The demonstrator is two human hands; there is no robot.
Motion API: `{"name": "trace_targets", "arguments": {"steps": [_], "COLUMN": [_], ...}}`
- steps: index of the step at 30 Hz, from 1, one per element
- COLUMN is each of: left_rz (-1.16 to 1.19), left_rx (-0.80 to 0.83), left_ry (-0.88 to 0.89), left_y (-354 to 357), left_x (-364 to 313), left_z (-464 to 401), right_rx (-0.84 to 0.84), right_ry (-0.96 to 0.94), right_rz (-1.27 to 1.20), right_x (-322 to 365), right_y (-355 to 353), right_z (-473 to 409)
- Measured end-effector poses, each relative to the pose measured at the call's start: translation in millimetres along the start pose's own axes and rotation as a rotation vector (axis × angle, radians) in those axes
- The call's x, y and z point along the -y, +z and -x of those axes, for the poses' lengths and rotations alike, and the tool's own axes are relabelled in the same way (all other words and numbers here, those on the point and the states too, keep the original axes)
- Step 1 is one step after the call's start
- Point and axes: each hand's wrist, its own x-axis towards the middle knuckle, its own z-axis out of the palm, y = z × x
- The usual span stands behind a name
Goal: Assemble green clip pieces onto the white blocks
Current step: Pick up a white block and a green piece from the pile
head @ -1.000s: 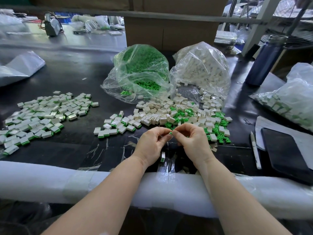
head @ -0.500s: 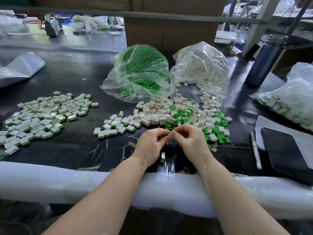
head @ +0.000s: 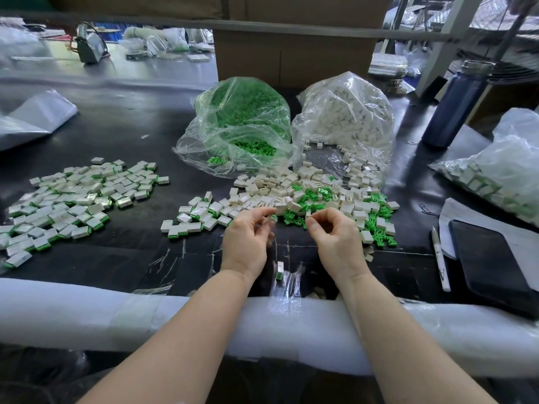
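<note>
The loose white blocks lay in a spill on the black table, with green clip pieces mixed in among them and trailing off toward the right. Just on the near side of that spill, the left hand had its fingers curled, and a small white piece seemed to sit at its fingertips, though motion blur hid the grip. Beside it and apart from it, the right hand had thumb and forefinger pinched together; whether anything sat between them could not be told. Behind the spill stood a clear bag of green clips and, to its right, a bag of white blocks. Far left of the spill lay a pile of assembled blocks, white with green edges. A single finished piece stood nearer than the hands, close to the white foam edge.
</note>
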Motion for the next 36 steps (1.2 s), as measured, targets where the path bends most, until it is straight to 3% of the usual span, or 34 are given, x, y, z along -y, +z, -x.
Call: {"name": "trace_targets", "arguments": {"steps": [5, 14, 21, 28, 36], "left_rz": [-0.098, -0.323, -0.421, -0.445, -0.466], "left_rx": [-0.186, -0.084, -0.009, 0.018, 0.065], "left_ry": [-0.060, -0.179, -0.084, 0.095, 0.163], "left_y": [-5.2, -1.8, 2.4, 4.4, 7.3], "left_x": [3.5, 3.7, 6.6, 8.4, 8.9], "left_z": [-6.1, -5.7, -2.8, 0.6, 0.2], "right_rx": [-0.104, -0.224, -0.272, -0.099, -0.053], "right_ry": [-0.002, 0.056, 0.060, 0.109, -0.060], "right_rz": [0.143, 0.381, 0.509, 0.665, 0.565], "right_x": [-2.5, -5.9, -12.3, -16.4, -13.5], "right_y": [-2.1, -6.4, -4.9, -1.4, -2.5], "right_z": [-1.0, -3.7, -5.7, -9.6, -7.1]}}
